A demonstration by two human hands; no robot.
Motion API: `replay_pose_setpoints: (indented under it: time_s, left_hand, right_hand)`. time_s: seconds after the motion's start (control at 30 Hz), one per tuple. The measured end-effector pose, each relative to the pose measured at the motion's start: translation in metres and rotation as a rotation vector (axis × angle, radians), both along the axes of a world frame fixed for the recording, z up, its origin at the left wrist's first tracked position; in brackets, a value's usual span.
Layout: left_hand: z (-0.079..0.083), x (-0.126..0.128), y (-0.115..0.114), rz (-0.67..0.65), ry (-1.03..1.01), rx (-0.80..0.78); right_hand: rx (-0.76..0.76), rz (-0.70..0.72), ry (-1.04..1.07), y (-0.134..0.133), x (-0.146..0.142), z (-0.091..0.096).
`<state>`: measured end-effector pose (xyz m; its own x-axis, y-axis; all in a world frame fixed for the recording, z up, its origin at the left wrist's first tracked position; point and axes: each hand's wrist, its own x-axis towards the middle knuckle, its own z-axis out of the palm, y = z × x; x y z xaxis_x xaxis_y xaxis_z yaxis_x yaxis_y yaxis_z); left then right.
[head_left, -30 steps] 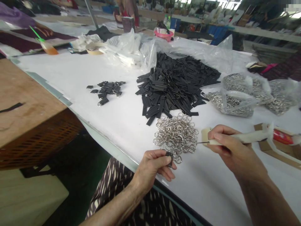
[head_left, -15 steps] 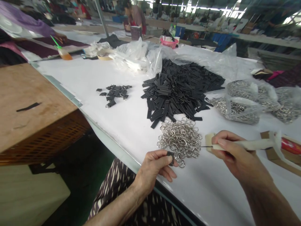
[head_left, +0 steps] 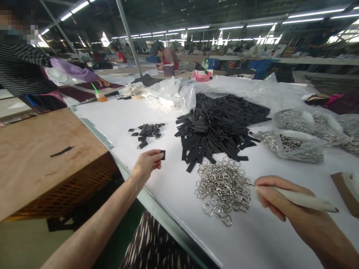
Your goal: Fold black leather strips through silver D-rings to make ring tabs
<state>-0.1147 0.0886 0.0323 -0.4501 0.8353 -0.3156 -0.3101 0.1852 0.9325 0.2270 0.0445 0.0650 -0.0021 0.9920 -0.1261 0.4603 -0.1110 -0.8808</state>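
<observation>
My left hand [head_left: 147, 161] is stretched out over the white table [head_left: 117, 119], pinching a small folded black strap piece [head_left: 163, 154] just short of the little pile of finished black loops [head_left: 147, 131]. My right hand [head_left: 276, 198] is closed around a cream-handled tool [head_left: 301, 200] whose thin metal tip points into the heap of silver D-rings [head_left: 223, 186]. Beyond the rings lies a large pile of black strips [head_left: 218, 125].
Clear bags of metal rings [head_left: 294, 138] lie at the right, and crumpled plastic bags [head_left: 168, 91] at the back. A wooden bench over an orange crate [head_left: 42, 160] stands left of the table edge. A person in a striped sleeve [head_left: 25, 71] is at far left.
My left hand has moved from the table's near edge by the rings out to the left toward the small pile, carrying the black piece. The camera has tilted up.
</observation>
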Motion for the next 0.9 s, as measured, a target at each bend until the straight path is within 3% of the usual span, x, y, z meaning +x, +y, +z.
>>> replay_pose_setpoints:
  time_s: [0.13, 0.23, 0.3, 0.47, 0.6, 0.77, 0.9]
  left_hand:
    - [0.015, -0.043, 0.045, 0.213, 0.044, 0.108]
    - [0.013, -0.044, 0.055, 0.206, 0.152, 0.174]
    - [0.003, -0.026, 0.049, 0.109, 0.261, 0.201]
    - [-0.028, 0.046, 0.029, -0.296, 0.654, 0.273]
    - [-0.040, 0.074, 0.044, -0.528, 0.978, 0.339]
    - [-0.053, 0.080, 0.068, -0.642, 1.265, 0.264]
    - [-0.057, 0.084, 0.060, -0.635, 1.402, 0.220]
  right_hand:
    - [0.097, -0.130, -0.096, 0.001, 0.001, -0.002]
    - [0.108, -0.154, -0.106, 0.000, -0.003, -0.002]
    - [0.102, -0.153, -0.093, 0.000, -0.005, -0.004]
    - [0.134, -0.084, -0.172, 0.003, -0.003, -0.010]
    - [0.163, -0.033, -0.258, 0.005, 0.003, -0.014]
    - [0.196, 0.061, -0.252, 0.006, 0.008, -0.020]
    - [0.188, 0.093, -0.237, 0.007, 0.006, -0.018]
